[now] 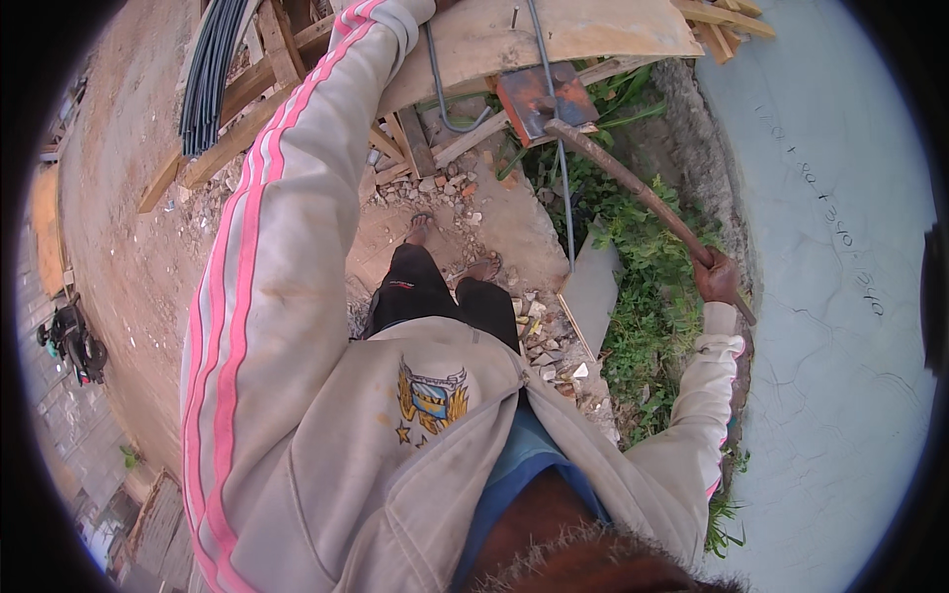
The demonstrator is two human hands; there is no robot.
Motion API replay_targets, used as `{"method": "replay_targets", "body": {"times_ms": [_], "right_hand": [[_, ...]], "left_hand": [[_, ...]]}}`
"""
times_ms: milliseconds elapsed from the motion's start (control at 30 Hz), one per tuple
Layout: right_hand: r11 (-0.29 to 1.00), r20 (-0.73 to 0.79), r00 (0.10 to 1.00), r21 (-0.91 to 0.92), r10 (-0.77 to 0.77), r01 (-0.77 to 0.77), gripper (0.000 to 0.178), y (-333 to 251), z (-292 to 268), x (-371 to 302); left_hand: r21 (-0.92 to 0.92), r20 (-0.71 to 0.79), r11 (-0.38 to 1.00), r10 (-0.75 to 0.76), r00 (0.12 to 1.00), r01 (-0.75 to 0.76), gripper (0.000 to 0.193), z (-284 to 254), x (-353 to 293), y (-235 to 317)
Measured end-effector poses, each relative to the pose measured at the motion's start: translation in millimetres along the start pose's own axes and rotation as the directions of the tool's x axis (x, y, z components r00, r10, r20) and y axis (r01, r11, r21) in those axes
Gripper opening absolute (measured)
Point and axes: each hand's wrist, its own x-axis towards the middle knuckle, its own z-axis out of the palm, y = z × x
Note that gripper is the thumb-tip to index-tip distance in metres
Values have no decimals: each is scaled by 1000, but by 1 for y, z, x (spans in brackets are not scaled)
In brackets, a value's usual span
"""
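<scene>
My right hand [718, 277] is closed around the lower part of a long brown bar [643, 190]; I cannot tell if it is wood or rusty metal. Its far end meets a thin steel rebar [565, 198] at an orange-brown block [523, 101]. The rebar crosses this block and runs down toward a pale board. At the top edge, only a sliver of my left hand [445, 4] shows past the sleeve, and its fingers are hidden. Beside it, a second rebar with a hooked end [436, 74] hangs over the edge of a wooden board [623, 30].
A bundle of dark rebars [211, 84] rests on timber [235, 163] at the upper left. Rubble [450, 193] lies around my feet. Green plants [647, 267] grow along a pale wall [830, 296] on the right. A motorcycle [74, 341] stands far left.
</scene>
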Motion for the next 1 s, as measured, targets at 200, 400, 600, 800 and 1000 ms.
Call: {"method": "replay_targets", "body": {"times_ms": [200,400,600,800,1000], "right_hand": [[996,-77,996,-74,39,-45,30,-9,-9,-20],[958,-11,959,46,285,-284,28,-57,16,-110],[863,-124,855,37,504,-503,28,-141,46,-208],[735,-218,719,-13,660,-678,26,-271,32,-248],[620,-399,588,-61,703,-782,30,-355,66,-276]], "left_hand": [[36,23,999,-29,999,28,17,7,-3,-4],[-5,-48,995,-95,994,95,14,2,-8,7],[35,47,993,-112,993,110,23,8,0,8],[16,37,987,-159,987,159,25,0,-5,14],[65,61,986,-155,986,151,29,3,-6,7]]}}
